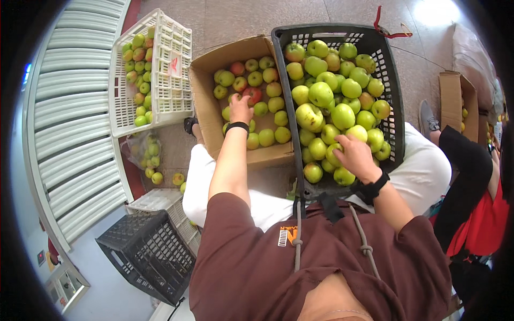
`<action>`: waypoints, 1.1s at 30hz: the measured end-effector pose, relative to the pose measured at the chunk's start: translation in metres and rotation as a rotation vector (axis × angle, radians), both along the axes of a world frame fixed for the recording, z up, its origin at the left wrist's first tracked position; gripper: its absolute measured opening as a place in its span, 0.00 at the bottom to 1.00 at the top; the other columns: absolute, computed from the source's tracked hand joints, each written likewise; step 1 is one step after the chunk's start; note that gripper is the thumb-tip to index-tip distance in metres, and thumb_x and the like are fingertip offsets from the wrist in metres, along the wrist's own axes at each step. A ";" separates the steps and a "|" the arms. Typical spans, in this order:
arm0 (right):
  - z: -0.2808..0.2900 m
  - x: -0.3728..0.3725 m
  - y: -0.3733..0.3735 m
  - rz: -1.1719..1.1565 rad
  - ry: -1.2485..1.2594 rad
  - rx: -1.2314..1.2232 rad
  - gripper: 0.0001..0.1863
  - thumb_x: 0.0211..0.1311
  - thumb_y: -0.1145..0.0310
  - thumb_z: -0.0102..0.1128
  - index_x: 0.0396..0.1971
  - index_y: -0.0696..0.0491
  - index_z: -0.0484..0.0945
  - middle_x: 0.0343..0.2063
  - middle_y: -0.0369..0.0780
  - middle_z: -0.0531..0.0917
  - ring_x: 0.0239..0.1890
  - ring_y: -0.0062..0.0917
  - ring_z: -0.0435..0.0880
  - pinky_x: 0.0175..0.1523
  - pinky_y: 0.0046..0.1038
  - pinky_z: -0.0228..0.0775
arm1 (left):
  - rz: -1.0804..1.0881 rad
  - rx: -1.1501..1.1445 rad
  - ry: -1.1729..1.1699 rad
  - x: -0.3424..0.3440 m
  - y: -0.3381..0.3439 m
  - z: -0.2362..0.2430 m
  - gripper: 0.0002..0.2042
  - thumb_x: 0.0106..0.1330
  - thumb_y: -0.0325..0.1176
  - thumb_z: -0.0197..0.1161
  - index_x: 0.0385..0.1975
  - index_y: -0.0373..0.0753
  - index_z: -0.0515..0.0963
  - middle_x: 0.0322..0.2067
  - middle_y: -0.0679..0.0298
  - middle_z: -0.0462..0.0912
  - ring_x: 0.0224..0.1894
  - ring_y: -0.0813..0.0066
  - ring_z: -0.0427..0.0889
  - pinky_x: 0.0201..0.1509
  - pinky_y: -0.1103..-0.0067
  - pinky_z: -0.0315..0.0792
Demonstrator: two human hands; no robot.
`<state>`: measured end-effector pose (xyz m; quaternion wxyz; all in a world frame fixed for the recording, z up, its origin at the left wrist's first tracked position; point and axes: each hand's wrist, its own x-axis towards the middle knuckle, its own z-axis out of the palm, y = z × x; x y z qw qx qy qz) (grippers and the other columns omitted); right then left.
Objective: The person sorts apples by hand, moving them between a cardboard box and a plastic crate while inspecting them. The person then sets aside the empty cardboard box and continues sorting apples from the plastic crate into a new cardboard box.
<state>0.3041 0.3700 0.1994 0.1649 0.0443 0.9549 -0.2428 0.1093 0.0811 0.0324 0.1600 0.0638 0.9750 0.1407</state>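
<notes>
My left hand [241, 109] reaches into an open cardboard box [205, 101] and its fingers close on an apple, partly hidden by them, beside a red apple [252, 96]. Green and reddish apples [255, 78] lie along the box's sides, with bare cardboard between some. My right hand [357, 159], a black band on its wrist, is over the near part of a black plastic crate [397, 107] heaped with green apples [342, 116]. Its fingers curl round a green apple [334, 154]; their tips are partly hidden.
Left stands a white crate [172, 69] of apples, near a plastic bag of apples [144, 151] and loose floor apples [178, 178]. An empty-looking black crate [152, 257] lies tilted. Red-handled pruning shears [388, 31] hang on the full crate's far corner. Another person's leg [463, 155] is at right.
</notes>
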 end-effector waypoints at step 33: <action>-0.013 -0.009 -0.001 -0.163 0.160 -0.335 0.16 0.52 0.68 0.59 0.42 0.54 0.72 0.31 0.44 0.79 0.31 0.34 0.79 0.35 0.31 0.71 | 1.217 1.641 -0.535 0.006 -0.024 0.041 0.30 0.42 0.40 0.74 0.46 0.47 0.67 0.44 0.63 0.69 0.45 0.68 0.68 0.38 0.69 0.67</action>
